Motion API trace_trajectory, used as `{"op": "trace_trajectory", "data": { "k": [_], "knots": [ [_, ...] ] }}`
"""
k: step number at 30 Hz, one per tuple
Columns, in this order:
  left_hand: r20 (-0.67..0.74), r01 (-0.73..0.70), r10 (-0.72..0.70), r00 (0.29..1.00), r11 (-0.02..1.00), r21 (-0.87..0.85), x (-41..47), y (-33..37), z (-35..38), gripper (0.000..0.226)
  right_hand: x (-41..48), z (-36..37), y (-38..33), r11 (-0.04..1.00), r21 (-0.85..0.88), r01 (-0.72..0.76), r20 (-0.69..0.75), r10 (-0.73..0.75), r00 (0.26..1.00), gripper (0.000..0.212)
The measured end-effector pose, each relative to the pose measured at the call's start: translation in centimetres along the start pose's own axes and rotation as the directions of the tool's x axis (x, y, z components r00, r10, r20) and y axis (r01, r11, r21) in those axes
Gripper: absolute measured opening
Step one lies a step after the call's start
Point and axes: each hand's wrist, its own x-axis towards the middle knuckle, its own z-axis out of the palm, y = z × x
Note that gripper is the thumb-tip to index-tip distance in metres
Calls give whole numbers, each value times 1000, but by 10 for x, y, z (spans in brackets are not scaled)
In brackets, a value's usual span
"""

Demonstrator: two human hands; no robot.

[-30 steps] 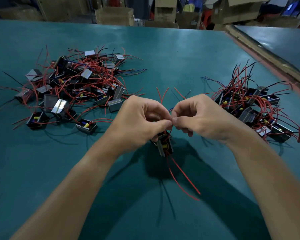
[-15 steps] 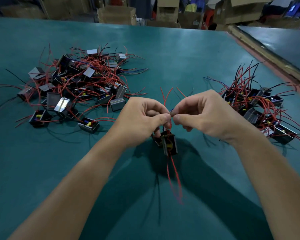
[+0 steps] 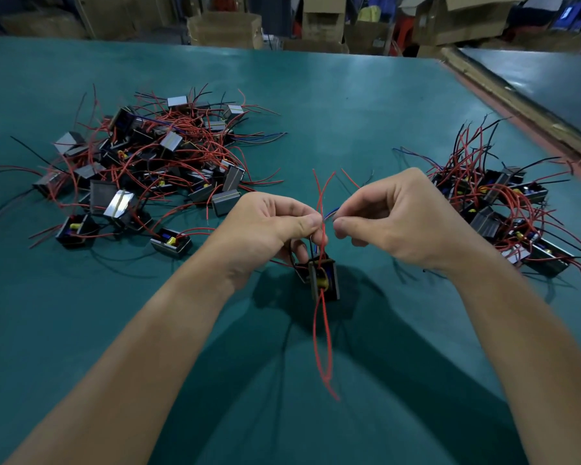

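**Head view: wired component held between both hands at table centre**

Head camera, sole view. The black component (image 3: 324,280) is a small box-shaped shell, matt and hard-edged, with a yellow part and a trace of blue showing in its open face. It hangs just under the left hand (image 3: 269,226), above the near middle of the table (image 3: 349,112), whose top is a smooth teal mat. Its long axis stands roughly upright and the open face is turned toward the camera. Thin, glossy red leads (image 3: 321,347) run up through the fingers and trail down toward the wearer in a loose loop.

Left hand: fingers curled, thumb and forefinger pinching the leads above the shell. The lower fingers are behind the shell and mostly hidden. Right hand (image 3: 406,223): thumb and forefinger closed on a fine blue wire (image 3: 329,213). The contact point is too small to make out fully.

A left heap (image 3: 141,169) and a right heap (image 3: 503,209) of similar units lie well apart, their wires tangled. Cardboard boxes (image 3: 225,30) beyond the table are cut off at the top edge.
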Motion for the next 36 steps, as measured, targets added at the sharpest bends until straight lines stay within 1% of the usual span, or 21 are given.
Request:
{"op": "trace_trajectory", "data": {
  "k": [2,5,8,10,16,21,27,31,36],
  "knots": [
    [-31,-14,14,999,1000,2,0,-1,1,21,0,2,2,999,-39,16,16,-16,1000,13],
    [-48,-44,48,998,997,63,1,-3,3,22,0,6,4,992,-97,78,24,-76,997,8],
    [-37,-64,68,997,994,93,1,-4,4,19,0,9,5,983,-107,152,-2,-153,988,10],
    [-13,-75,76,997,993,94,1,-4,4,17,0,8,5,979,-103,176,-14,-178,984,12],
    [54,-103,98,994,990,99,-1,-4,4,14,3,7,5,985,-105,135,-24,-139,990,15],
    [44,-104,99,994,988,113,-2,-3,5,21,3,5,3,997,-49,56,14,-55,998,18],
    [70,-35,32,997,998,49,-4,1,4,23,0,5,4,992,-93,89,75,-82,994,15],
    [71,-31,26,997,997,69,-4,2,5,23,0,7,5,984,-149,95,63,-87,994,11],
    [42,-62,57,998,990,130,-3,1,8,27,-1,9,6,985,-149,93,55,-85,995,11]
  ]
}}
